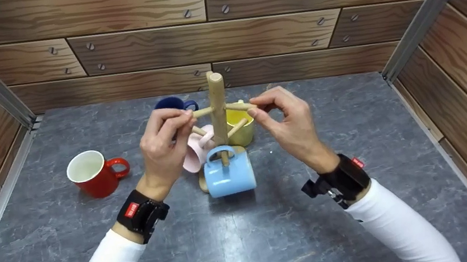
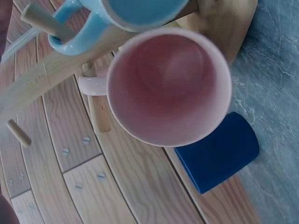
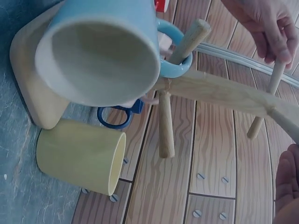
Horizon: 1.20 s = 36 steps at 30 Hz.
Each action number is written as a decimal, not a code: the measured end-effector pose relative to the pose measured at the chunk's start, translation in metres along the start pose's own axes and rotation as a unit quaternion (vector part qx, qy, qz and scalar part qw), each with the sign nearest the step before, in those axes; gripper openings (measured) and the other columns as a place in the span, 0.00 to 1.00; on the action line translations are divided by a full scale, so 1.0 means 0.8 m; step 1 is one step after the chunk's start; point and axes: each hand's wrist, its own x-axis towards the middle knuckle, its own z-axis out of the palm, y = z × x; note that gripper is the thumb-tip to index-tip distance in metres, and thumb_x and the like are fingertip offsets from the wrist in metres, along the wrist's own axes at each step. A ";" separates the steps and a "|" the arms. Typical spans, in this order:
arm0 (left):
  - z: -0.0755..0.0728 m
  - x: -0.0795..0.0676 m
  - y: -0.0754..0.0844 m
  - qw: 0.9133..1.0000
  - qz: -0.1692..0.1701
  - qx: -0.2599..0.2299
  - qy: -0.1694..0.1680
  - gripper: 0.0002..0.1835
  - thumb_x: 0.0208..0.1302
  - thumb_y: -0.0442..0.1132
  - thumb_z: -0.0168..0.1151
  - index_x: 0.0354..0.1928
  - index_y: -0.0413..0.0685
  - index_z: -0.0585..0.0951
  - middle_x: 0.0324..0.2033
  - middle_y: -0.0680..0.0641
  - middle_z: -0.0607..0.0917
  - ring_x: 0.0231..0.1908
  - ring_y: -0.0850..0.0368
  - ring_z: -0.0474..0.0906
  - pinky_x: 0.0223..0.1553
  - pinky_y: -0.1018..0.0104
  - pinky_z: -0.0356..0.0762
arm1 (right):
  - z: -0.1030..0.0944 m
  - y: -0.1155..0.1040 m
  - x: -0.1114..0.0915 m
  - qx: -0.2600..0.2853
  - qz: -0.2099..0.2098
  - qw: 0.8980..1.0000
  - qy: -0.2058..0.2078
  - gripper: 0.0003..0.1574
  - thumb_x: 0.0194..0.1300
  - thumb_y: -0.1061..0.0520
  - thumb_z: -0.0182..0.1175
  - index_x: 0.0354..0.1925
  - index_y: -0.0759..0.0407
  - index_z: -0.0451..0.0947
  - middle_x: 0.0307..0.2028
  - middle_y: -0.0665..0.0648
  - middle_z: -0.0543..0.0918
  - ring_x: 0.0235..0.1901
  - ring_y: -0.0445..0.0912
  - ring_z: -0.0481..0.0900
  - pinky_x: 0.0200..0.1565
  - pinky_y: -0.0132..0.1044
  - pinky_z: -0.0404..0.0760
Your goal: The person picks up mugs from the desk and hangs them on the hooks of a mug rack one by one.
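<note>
We see the left hand (image 1: 164, 140) pinching the tip of one upper peg (image 1: 202, 112) and the right hand (image 1: 289, 123) pinching the opposite one, thumb against forefinger. The rack (image 1: 220, 123) is pale, grained wood, upright at mid-table. The blue mug (image 1: 231, 177) and pink mug (image 1: 192, 158) hang by their handles from lower pegs. Behind stand the yellow mug (image 1: 242, 135) and navy mug (image 1: 169, 103); the red mug (image 1: 96, 180) stands left. The wristbands' red tags (image 1: 131, 209) seem lettered, too small for us to read.
</note>
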 end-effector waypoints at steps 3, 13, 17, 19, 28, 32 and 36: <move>-0.002 0.003 -0.005 1.000 -0.019 0.006 -0.001 0.06 0.61 0.29 0.73 0.40 0.39 0.89 0.38 0.41 0.84 0.39 0.46 0.84 0.50 0.67 0.81 | 0.003 -0.003 -0.002 0.007 -0.006 1.000 -0.004 0.10 0.65 0.67 0.71 0.45 0.67 0.85 0.39 0.57 0.85 0.37 0.44 0.81 0.42 0.33 0.83; -0.002 0.012 -0.011 0.995 -0.100 0.018 -0.011 0.06 0.63 0.30 0.73 0.42 0.39 0.89 0.40 0.44 0.86 0.40 0.51 0.85 0.47 0.71 0.82 | 0.016 -0.007 -0.004 0.009 -0.034 0.999 -0.001 0.08 0.62 0.68 0.71 0.40 0.67 0.84 0.37 0.58 0.84 0.36 0.47 0.81 0.42 0.33 0.82; -0.002 0.015 -0.014 0.992 -0.123 0.017 -0.014 0.05 0.65 0.30 0.72 0.42 0.39 0.90 0.40 0.45 0.86 0.38 0.53 0.85 0.44 0.71 0.82 | 0.020 -0.009 -0.005 0.007 -0.040 0.999 -0.005 0.08 0.61 0.68 0.72 0.40 0.67 0.83 0.37 0.58 0.84 0.36 0.47 0.81 0.41 0.33 0.82; -0.001 0.017 -0.015 0.991 -0.136 0.012 -0.012 0.05 0.65 0.31 0.72 0.42 0.39 0.90 0.40 0.45 0.87 0.39 0.53 0.85 0.45 0.70 0.82 | 0.023 -0.011 -0.006 0.008 -0.041 0.999 -0.009 0.09 0.61 0.68 0.72 0.40 0.67 0.83 0.37 0.58 0.84 0.36 0.46 0.82 0.41 0.34 0.83; -0.002 0.025 -0.019 0.984 -0.176 -0.002 -0.017 0.07 0.65 0.34 0.73 0.43 0.40 0.90 0.41 0.47 0.89 0.39 0.56 0.86 0.45 0.69 0.83 | 0.030 -0.020 -0.003 0.011 -0.048 0.999 -0.022 0.09 0.60 0.67 0.74 0.38 0.65 0.83 0.36 0.56 0.84 0.37 0.45 0.82 0.42 0.33 0.83; -0.002 0.028 -0.021 0.982 -0.185 0.001 -0.024 0.08 0.65 0.34 0.72 0.45 0.40 0.90 0.41 0.46 0.89 0.40 0.56 0.87 0.46 0.69 0.83 | 0.035 -0.022 -0.002 -0.002 -0.059 0.998 -0.025 0.11 0.58 0.66 0.75 0.38 0.64 0.83 0.36 0.55 0.84 0.37 0.45 0.82 0.41 0.33 0.82; -0.003 0.030 -0.024 0.980 -0.195 -0.001 -0.025 0.09 0.65 0.33 0.72 0.46 0.41 0.90 0.42 0.46 0.89 0.41 0.55 0.87 0.47 0.70 0.82 | 0.039 -0.024 0.000 -0.011 -0.069 0.997 -0.033 0.11 0.58 0.66 0.76 0.38 0.64 0.83 0.36 0.56 0.85 0.38 0.46 0.83 0.42 0.34 0.82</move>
